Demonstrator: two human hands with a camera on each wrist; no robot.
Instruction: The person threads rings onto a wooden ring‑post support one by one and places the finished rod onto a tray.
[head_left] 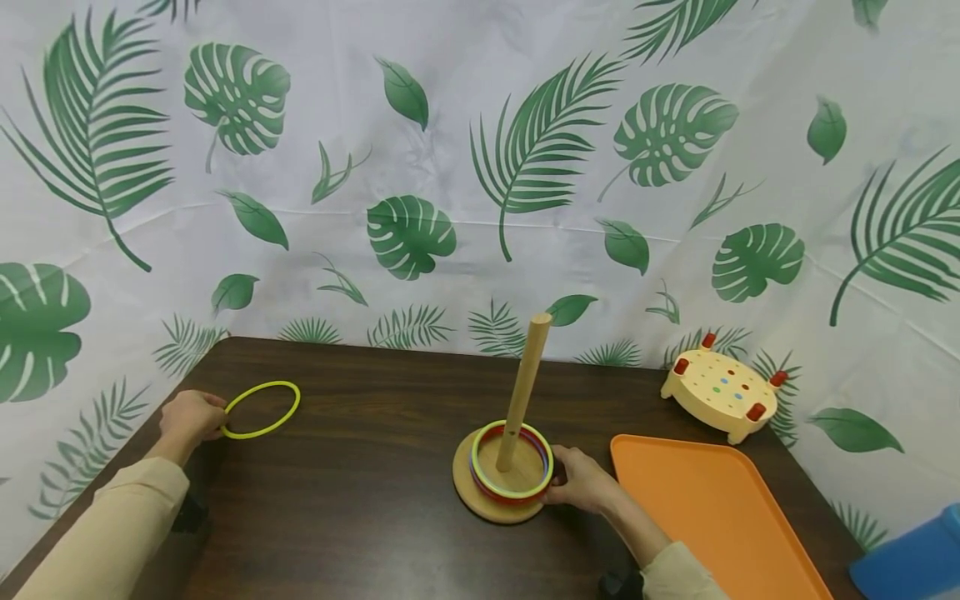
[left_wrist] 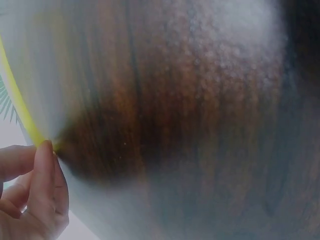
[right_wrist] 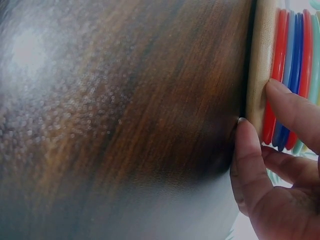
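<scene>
At the table's left side my left hand (head_left: 191, 418) pinches a thin yellow ring (head_left: 298, 400) by its near edge, between thumb and fingertips. In the left wrist view, part of the yellow ring (left_wrist: 17, 102) runs up from the fingertips. A ring toss stand (head_left: 522, 383) has an upright wooden peg on a round wooden base (head_left: 468, 492). Several stacked rings (head_left: 552, 467), red, blue, pale green and yellow, lie around the peg. My right hand (head_left: 585, 481) grips the base's right edge; in the right wrist view its thumb lies against the base (right_wrist: 260, 65) beside the lowest red ring.
An orange tray (head_left: 697, 500) lies right of the right hand. Behind it, a cream pegboard-like stool (head_left: 720, 387) with red-tipped legs rests upside down. A blue object (head_left: 911, 554) shows at the right edge. A leaf-patterned cloth (head_left: 450, 125) hangs behind the dark wooden table (head_left: 360, 492).
</scene>
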